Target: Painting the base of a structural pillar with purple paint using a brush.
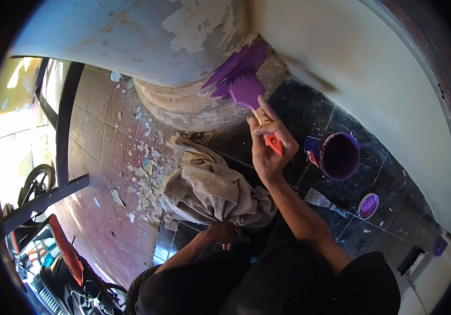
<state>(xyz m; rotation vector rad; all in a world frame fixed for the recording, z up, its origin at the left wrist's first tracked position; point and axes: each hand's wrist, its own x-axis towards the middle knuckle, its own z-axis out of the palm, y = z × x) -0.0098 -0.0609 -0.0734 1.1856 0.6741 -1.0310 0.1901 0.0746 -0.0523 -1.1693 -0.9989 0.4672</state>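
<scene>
My right hand (274,147) grips the handle of a paintbrush (248,91), wood-coloured near the head and orange-red at the end. Purple paint covers the brush head, whose bristles touch the lower part of a worn wall (194,43). Around them spreads a patch of wet-looking purple paint (237,65), reaching towards the corner. My left hand (225,234) is low in front of my body, just below a crumpled beige cloth (213,189). Its fingers are partly in shadow, so I cannot tell whether it holds anything.
A purple-stained paint can (339,155) stands on dark floor tiles at the right. Near it lie a putty knife (328,202) and a round lid with purple paint (368,206). Paint flakes (143,171) litter the reddish tiles. A motorcycle (76,271) is at lower left.
</scene>
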